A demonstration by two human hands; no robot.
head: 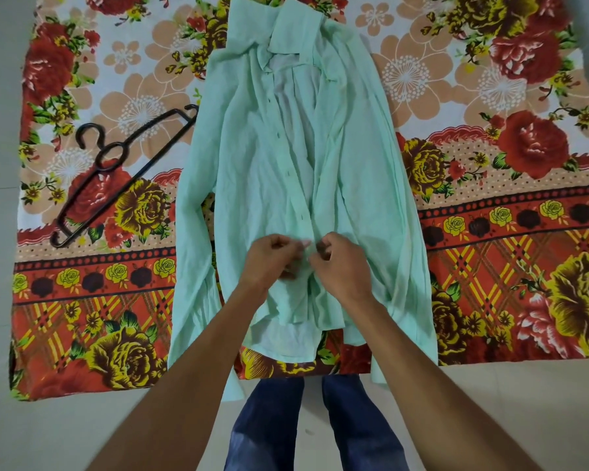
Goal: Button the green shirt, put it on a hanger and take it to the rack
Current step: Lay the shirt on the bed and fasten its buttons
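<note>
Setting: a home, on a room floor. Evidence: floral bedsheet [490, 232] spread flat on a pale tiled floor [48, 436], grout lines visible at the left edge of the frame. On the sheet, a green shirt [269, 164] at centre and a black plastic hanger [109, 167] at left: household laundry.

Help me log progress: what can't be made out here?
Head view: the button being worked is hidden by the left hand and right hand pinching the shirt.
The upper buttons: too small to tell whether fastened.
Top of the collar: cut off by the upper edge.
The rack: not in view.
</note>
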